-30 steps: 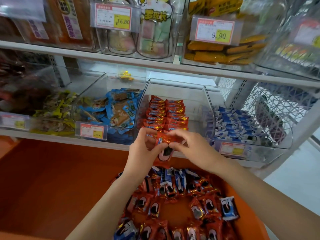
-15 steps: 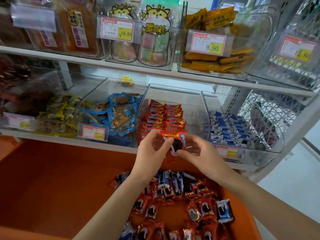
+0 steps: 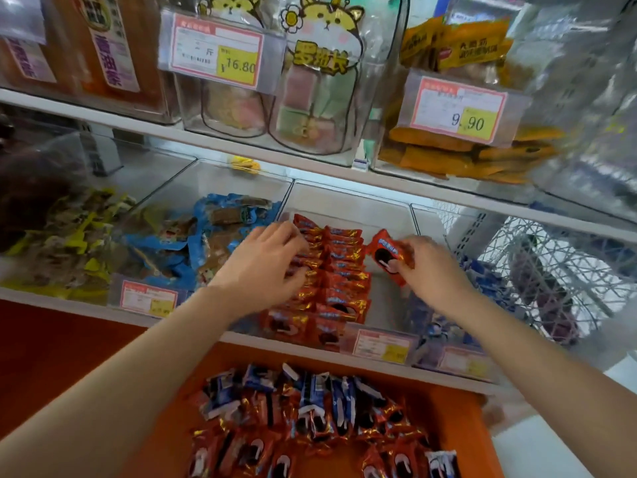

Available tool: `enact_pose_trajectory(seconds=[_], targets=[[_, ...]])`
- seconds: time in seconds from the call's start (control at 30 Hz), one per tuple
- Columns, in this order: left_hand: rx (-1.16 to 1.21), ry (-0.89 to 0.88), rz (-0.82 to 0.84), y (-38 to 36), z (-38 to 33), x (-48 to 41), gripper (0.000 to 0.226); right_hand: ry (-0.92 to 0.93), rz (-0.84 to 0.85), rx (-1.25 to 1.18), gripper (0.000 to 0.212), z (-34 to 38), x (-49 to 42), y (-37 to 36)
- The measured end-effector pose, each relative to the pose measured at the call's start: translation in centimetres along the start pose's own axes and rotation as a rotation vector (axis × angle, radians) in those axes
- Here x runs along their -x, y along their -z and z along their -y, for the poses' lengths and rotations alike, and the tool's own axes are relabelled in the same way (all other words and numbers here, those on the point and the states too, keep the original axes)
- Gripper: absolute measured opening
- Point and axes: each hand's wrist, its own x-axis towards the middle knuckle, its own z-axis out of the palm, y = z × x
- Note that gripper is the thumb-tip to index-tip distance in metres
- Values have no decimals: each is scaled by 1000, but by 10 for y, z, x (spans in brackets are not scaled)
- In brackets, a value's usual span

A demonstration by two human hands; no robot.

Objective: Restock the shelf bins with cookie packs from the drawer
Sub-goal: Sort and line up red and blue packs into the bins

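Head view: the right grip (image 3: 431,270) pinches one red cookie pack (image 3: 386,257) between thumb and fingers. It holds the pack tilted over the bare right side of a clear bin (image 3: 348,198) on the lower shelf. The pack shows a dark sandwich cookie and a blue patch with white lettering too blurred to read.

Just left of it, the left grip (image 3: 265,267) has its fingers spread and bent, tips down on the rows of red packs (image 3: 341,274) standing in the same bin.

Below both grips, the orange drawer (image 3: 458,419) holds a loose heap of red and blue packs (image 3: 310,419). Left of the left grip lies a bin of blue snack bags (image 3: 220,232). Right of the right grip is a bin of blue packs (image 3: 482,281).

Above the left grip a price tag (image 3: 217,51) reads 16.80. Above the right grip another tag (image 3: 458,108) reads 9.90. The small tags on the lower bins are blurred.
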Motion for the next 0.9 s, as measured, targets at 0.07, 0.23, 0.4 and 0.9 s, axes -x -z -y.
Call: enact_pose_trajectory(seconds=[0.07,0.23,0.4,0.9], targets=[[-15,-26,57,-4,19,-10,48,4,21,84,33,-7,-24,-8],[26,-71,135,-12,52,-21,63,-50,78,313,30,-19,-80,-18],[112,-127,94,-21,59,-21,55,-71,127,521,25,-16,-113,-35],[242,-228,-40,-39,72,-9,42,-58,128,636,26,-27,-143,-94]])
